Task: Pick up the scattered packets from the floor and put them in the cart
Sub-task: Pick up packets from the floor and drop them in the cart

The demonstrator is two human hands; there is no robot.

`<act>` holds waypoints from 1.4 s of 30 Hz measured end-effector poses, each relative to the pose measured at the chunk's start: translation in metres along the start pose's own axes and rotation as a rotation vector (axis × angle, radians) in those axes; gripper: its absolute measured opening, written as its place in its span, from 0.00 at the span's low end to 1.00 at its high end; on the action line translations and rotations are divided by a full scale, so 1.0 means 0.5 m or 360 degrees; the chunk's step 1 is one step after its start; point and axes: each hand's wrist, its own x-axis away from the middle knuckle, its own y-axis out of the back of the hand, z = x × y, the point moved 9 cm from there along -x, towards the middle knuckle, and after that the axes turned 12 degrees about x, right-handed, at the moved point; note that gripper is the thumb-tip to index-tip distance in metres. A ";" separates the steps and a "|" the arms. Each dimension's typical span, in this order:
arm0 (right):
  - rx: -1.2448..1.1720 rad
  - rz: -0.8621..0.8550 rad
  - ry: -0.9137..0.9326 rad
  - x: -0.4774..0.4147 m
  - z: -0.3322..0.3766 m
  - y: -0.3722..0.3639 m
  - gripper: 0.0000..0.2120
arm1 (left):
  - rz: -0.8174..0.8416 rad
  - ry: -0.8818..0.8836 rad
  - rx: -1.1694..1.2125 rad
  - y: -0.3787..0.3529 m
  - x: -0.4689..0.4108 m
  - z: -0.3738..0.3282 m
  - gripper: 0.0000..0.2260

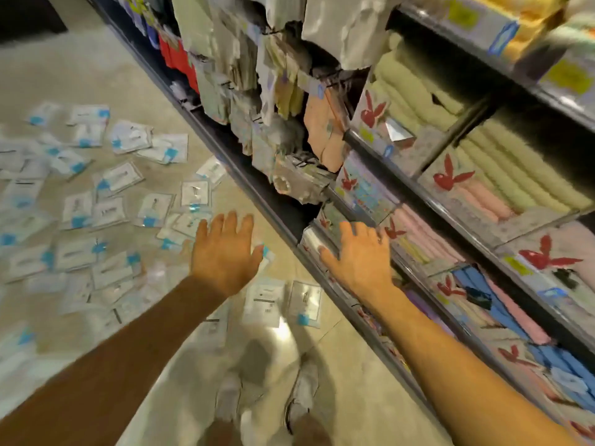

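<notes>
Shelf unit runs down the right side. Bays hold folded towels: green up top, pink/blue lower, fronts w/ red rabbit logo. Cart not in frame, so contents unknown.

Floor: packets scattered over the left half, dozens, some overlapping. Two lie just ahead of the shoes.

Prob light, flat, slick film, so they'll slide on the floor and flex when stacked. Best bet: pinch an edge, or sweep several into a pile.

Left hand: fingers spread, empty, above the nearest packets. Right hand: also splayed, empty, at the lower shelf edge; contact unclear.
</notes>
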 end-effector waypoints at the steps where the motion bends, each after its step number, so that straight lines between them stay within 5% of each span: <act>1: -0.0007 0.0064 0.0011 -0.025 0.015 -0.082 0.34 | 0.0031 0.0035 0.0022 -0.077 -0.025 0.025 0.30; 10: -0.0203 0.0726 -0.0092 -0.128 0.113 -0.910 0.31 | 0.0505 0.0358 0.0185 -0.886 -0.126 0.260 0.32; 16: -0.0569 0.0868 -0.0627 -0.138 0.103 -1.373 0.30 | 0.0658 0.0625 0.0394 -1.331 -0.155 0.377 0.24; 23: -0.0945 0.0851 -0.1297 -0.211 0.104 -1.708 0.35 | 0.0581 0.0880 0.0435 -1.633 -0.239 0.455 0.24; 27: -0.0472 0.0814 -0.1287 -0.253 0.114 -1.764 0.39 | 0.0321 0.1031 0.0644 -1.676 -0.233 0.479 0.34; 32: -0.1059 0.0728 -0.1403 -0.201 0.114 -1.758 0.26 | 0.0407 0.1290 0.1141 -1.668 -0.181 0.500 0.26; 38: -0.1423 0.0754 -0.0907 -0.132 0.133 -1.523 0.13 | 0.0448 0.1238 0.2143 -1.473 -0.131 0.454 0.29; 42: -0.1695 0.0799 -0.0693 -0.118 0.120 -1.274 0.17 | 0.0427 0.1103 0.2267 -1.202 -0.115 0.403 0.29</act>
